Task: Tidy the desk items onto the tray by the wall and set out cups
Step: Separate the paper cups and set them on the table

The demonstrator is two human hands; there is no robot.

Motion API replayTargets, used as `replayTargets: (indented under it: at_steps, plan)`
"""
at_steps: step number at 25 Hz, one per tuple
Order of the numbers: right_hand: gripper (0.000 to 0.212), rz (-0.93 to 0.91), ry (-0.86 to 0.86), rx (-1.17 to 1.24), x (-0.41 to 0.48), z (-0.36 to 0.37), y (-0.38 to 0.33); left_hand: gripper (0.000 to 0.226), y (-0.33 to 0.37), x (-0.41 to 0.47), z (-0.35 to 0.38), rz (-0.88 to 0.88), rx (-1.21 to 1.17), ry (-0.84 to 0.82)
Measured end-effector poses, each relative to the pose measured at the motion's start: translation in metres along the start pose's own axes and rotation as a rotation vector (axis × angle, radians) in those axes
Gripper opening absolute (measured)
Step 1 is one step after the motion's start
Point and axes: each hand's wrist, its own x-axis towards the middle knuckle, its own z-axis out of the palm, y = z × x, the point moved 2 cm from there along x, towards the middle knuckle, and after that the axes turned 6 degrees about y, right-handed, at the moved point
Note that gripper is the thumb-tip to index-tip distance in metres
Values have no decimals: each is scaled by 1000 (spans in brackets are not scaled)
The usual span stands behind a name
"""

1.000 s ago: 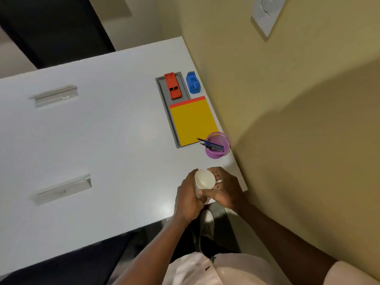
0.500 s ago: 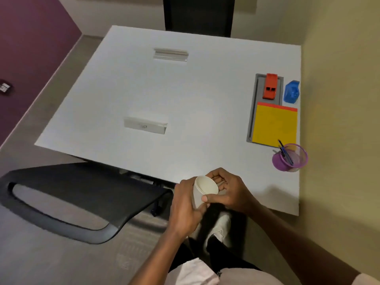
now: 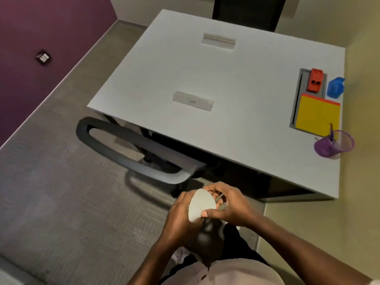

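I hold a stack of white paper cups [image 3: 200, 204] in front of me, off the desk's near edge. My left hand [image 3: 181, 221] wraps the stack from the left. My right hand [image 3: 230, 206] grips its rim, fingers at the top cup. On the white desk [image 3: 205, 79], a grey tray [image 3: 298, 95] lies by the yellow wall with a red stapler [image 3: 314, 83] and a yellow notepad [image 3: 317, 115] on it. A blue tape dispenser [image 3: 335, 87] stands beside the tray. A purple mesh pen cup [image 3: 334, 145] with pens sits near the desk's right front corner.
A grey office chair [image 3: 131, 149] stands tucked at the desk's left front. Two cable-slot covers [image 3: 192, 100] sit flush in the desk top. A dark chair [image 3: 246, 11] is at the far side. Carpet floor lies to the left, a purple wall beyond it.
I have stepped back from the desk, so the view has swung left and the desk sits farther off. Both hands keep hold of the cups, now tilted on their side.
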Motion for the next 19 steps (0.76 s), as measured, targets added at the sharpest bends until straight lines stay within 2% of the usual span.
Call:
replayTargets:
  at_steps: [6,13,19]
  plan:
    - [68,-106,-62,-34,6,112,-76,70,-86,-58,-94,-5,-37,54]
    - [69,-211,-144,-90,43,192,-160,71,-151,-93,-188,-19,25,275]
    - [71,-269,-116,-95,99,254,-224,70,-193,-77,-269,-205,-7,379]
